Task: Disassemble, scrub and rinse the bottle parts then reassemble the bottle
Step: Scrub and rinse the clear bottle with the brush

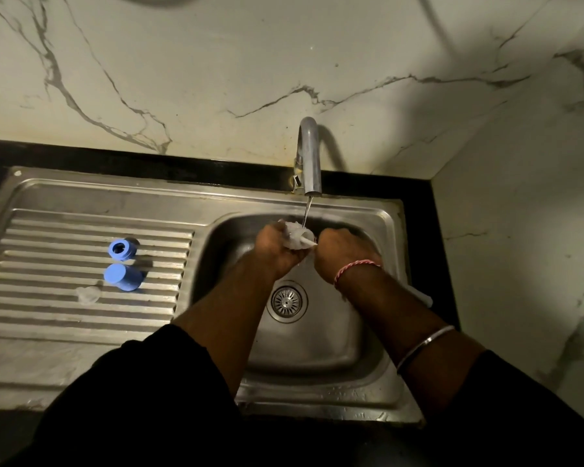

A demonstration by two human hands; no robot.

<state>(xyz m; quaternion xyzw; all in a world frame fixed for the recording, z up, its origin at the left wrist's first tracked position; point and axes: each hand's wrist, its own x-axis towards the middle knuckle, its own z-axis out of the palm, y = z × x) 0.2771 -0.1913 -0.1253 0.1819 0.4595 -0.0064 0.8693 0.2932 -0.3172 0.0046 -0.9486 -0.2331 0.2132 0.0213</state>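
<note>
Over the sink bowl [348, 352], both hands meet under a thin stream from the tap [310, 156]. My left hand [273, 251] grips a clear bottle body [295, 236], its open end turned toward my right hand [343, 254]. My right hand is curled round a white brush handle, whose end [422, 295] sticks out past my forearm; the brush head is hidden. On the ribbed drainboard [48, 318] to the left lie a blue screw ring [119, 248], a blue cap [122, 277] and a small clear teat [87, 294].
The drain strainer [286, 301] sits in the bowl below my hands. A marble wall [216, 62] rises behind the sink and another [520, 214] on the right. A black counter strip [115, 160] edges the sink.
</note>
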